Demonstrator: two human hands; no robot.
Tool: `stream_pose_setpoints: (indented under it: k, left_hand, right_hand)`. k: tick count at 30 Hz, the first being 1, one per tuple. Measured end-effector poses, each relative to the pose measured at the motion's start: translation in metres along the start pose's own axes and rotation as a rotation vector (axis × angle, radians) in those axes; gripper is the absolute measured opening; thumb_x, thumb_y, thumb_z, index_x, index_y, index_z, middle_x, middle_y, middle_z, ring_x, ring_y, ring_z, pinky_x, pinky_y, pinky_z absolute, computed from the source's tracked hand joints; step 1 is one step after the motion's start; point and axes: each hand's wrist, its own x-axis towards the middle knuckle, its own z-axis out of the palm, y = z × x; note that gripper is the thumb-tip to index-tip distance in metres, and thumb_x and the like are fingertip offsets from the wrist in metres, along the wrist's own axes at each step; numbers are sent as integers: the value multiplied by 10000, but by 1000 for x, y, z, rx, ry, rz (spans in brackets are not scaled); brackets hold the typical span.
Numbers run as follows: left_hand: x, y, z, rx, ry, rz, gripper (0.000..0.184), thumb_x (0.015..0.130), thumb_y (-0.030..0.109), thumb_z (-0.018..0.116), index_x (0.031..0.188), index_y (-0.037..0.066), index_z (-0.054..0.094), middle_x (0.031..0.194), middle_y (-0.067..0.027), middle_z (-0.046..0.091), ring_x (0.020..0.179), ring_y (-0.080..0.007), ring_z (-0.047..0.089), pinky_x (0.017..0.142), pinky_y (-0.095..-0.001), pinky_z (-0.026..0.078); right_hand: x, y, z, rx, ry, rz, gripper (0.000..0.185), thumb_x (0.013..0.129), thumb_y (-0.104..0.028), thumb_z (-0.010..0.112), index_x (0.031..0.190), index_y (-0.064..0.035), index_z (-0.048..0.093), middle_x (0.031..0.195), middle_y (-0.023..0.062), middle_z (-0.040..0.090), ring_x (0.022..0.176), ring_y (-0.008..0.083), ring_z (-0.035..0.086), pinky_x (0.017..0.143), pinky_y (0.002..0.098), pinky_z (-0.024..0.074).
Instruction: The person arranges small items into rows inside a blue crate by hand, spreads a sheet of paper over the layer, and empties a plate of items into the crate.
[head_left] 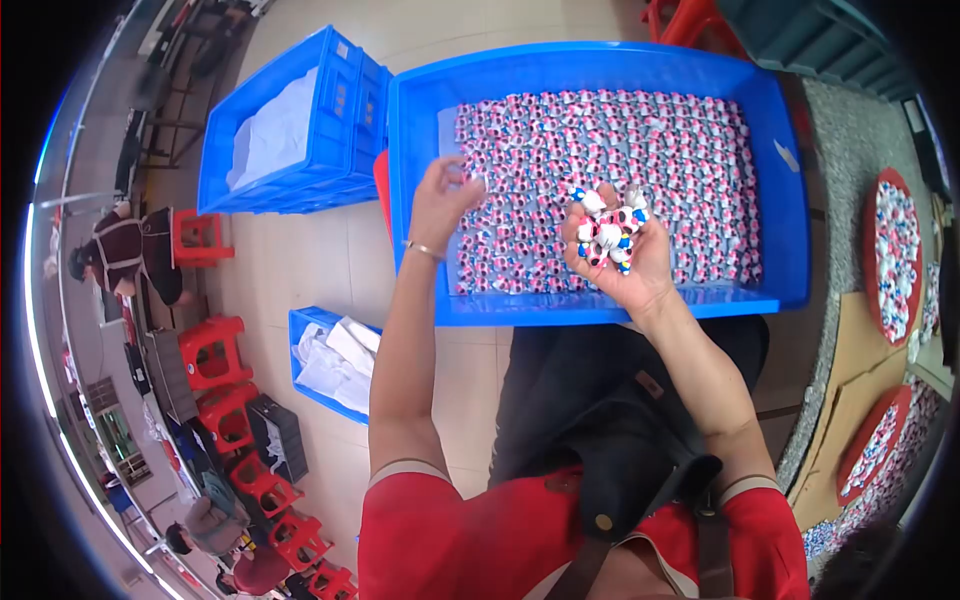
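My right hand is palm up over the blue bin, with a pile of small toy figurines cupped in it. They are white with pink, blue and yellow parts. My left hand, a bracelet at its wrist, hovers at the bin's left side with its fingers curled toward the thumb. Whatever lies between those fingertips is too small to make out. Beneath both hands, the large blue bin holds dense rows of similar pink-and-white figurines on a pale sheet.
Stacked blue crates with white sheets stand to the left, and a smaller blue crate sits lower down. Red trays of figurines lie on the right. Red stools line the left, where a co-worker is visible.
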Motion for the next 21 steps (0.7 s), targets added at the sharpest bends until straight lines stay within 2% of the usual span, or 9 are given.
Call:
stream_pose_setpoints:
  k: [2,5,6,7,9,10,12,16,21]
  left_hand:
    - [39,-9,-15,228,-7,168,326,778,84,690,1080,15,587,892,-57,586,737,-136,611,652,-246,510]
    - [74,-14,-26,70,72,93,297,765,88,700,1051,35,637,943,-50,597,804,-110,605,669,-239,492]
    - [80,-16,-28,200,117,118,271,737,68,697,999,31,643,931,-75,605,768,-162,624,665,-275,498]
    - [87,-19,-28,204,113,116,271,737,68,697,999,31,643,931,-75,605,768,-162,624,665,-275,498]
    - [101,-24,-30,840,237,360,242,721,48,668,958,30,624,941,-127,591,774,-266,623,677,-345,504]
    - [108,-25,-29,847,231,361,242,721,48,668,958,30,624,941,-127,591,774,-266,623,677,-345,504]
    - [122,-28,-26,1164,232,543,224,716,33,630,936,26,591,949,-165,559,828,-337,590,708,-396,491]
    - [148,-38,-25,1555,164,503,214,696,1,616,907,14,585,950,-167,548,888,-351,568,746,-404,489]
    - [170,-50,-20,1648,173,478,165,711,-4,587,875,13,596,976,-174,545,899,-341,573,737,-409,516]
  right_hand:
    - [13,-4,-4,-34,1,23,352,917,-393,452,1071,-126,621,1104,175,574,1026,319,560,834,494,473]
    - [22,-8,-5,-46,33,27,295,882,-373,524,1045,-159,646,1105,194,558,1025,320,546,825,482,476]
    - [23,-10,-6,-41,57,25,299,879,-377,527,1048,-159,645,1105,192,557,1022,320,546,826,483,476]
    - [23,-11,-8,-36,78,24,304,876,-381,531,1050,-158,643,1104,191,556,1020,320,546,827,484,475]
    - [25,-12,-12,-88,99,20,300,875,-384,528,1015,-145,643,1100,185,555,1010,317,548,827,481,477]
    - [27,-13,-16,-113,88,21,299,875,-385,525,1002,-141,642,1098,183,555,1006,316,548,826,481,477]
    - [31,-15,-21,-99,102,40,316,882,-390,510,990,-123,640,1095,179,557,1023,327,547,842,499,473]
    - [36,-15,-30,-77,114,58,379,918,-384,443,1126,-107,595,1109,186,591,1029,327,583,862,498,478]
    - [47,-21,-27,-79,95,72,349,900,-408,473,1053,-124,604,1074,191,559,1048,340,542,870,515,460]
